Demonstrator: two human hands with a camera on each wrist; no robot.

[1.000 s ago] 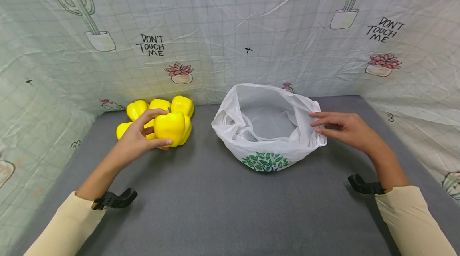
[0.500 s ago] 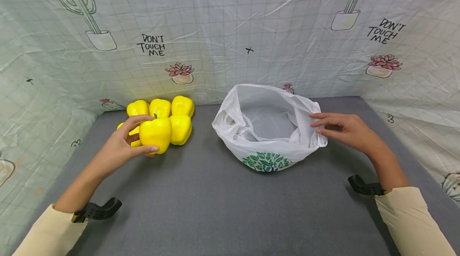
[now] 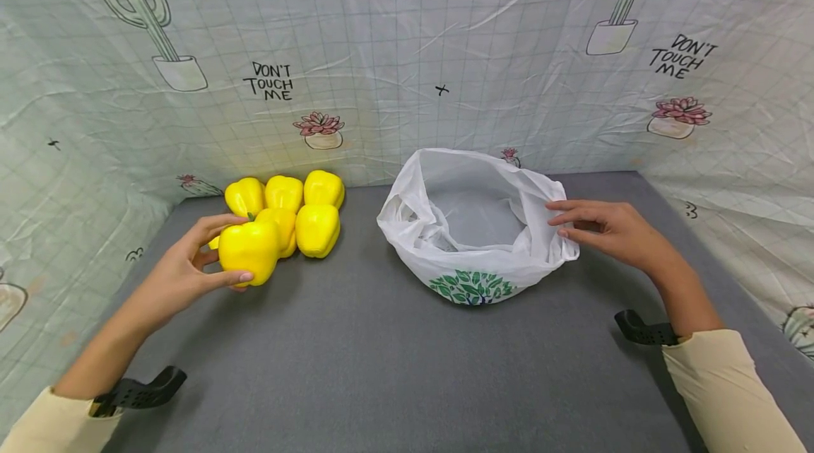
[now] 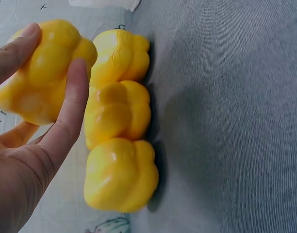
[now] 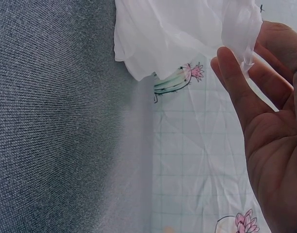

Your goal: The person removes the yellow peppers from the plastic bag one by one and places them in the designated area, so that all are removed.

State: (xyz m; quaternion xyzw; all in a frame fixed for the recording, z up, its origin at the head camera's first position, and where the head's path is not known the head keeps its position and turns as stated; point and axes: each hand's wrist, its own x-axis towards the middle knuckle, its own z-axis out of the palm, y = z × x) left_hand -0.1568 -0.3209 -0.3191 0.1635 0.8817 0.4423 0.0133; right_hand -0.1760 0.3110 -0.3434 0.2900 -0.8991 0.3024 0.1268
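Note:
My left hand (image 3: pixel 184 269) grips a yellow bell pepper (image 3: pixel 248 251) between thumb and fingers, green stem upward. In the left wrist view the held bell pepper (image 4: pixel 51 73) is lifted in front of a row of other peppers. Several more yellow bell peppers (image 3: pixel 318 230) stand behind and beside it at the back left, one mostly hidden by the hand. At the right, my right hand (image 3: pixel 613 230) pinches the rim of a white plastic bag (image 3: pixel 470 269) with a green leafy print. The bag's mouth gapes upward; in the right wrist view its edge (image 5: pixel 238 34) lies between thumb and fingers.
Grey cloth covers the table (image 3: pixel 407 375). A patterned curtain (image 3: pixel 407 50) with cacti rises behind and on both sides, close to the back peppers and the bag. Black wrist mounts (image 3: pixel 143 389) stick out from both wrists.
My left hand has carried the bell pepper left and toward me, in front of the leftmost peppers, uncovering others behind. My right hand and the bag stay where they were.

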